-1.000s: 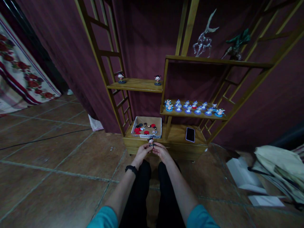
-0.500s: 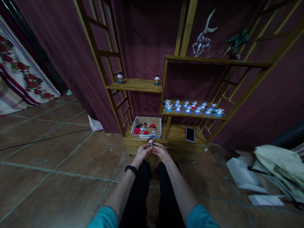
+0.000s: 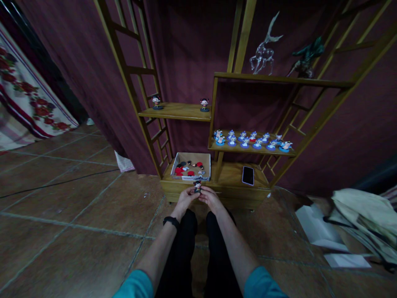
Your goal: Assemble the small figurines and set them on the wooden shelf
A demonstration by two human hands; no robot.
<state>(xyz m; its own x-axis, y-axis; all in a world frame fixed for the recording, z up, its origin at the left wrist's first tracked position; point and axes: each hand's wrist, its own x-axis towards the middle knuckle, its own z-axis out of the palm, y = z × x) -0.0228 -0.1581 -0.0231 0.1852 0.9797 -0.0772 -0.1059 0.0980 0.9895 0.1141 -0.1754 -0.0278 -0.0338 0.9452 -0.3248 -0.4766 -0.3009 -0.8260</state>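
Between both hands, just in front of the open box, I hold a small figurine [image 3: 197,185] with black hair, a pale face and a dark base. My left hand [image 3: 186,198] pinches it from the left, and my right hand [image 3: 210,196] grips it from the right, fingers near its base. The shallow cardboard box [image 3: 210,166] behind it contains red, black and white toy parts. Two similar figurines stand on the upper left shelf, one figurine [image 3: 156,102] at its left end and another figurine [image 3: 204,104] at its right end.
Several blue and white figurines [image 3: 245,142] stand on the middle shelf [image 3: 257,149]. A phone [image 3: 248,175] lies on the lower right board. Higher up are a clear deer ornament [image 3: 263,56] and a dark green statue [image 3: 307,58]. A pale bag [image 3: 366,215] rests on the floor at right.
The figurine has turned slightly and sits a touch lower between my fingers. Both hands stay almost in place; the view has shifted very slightly.
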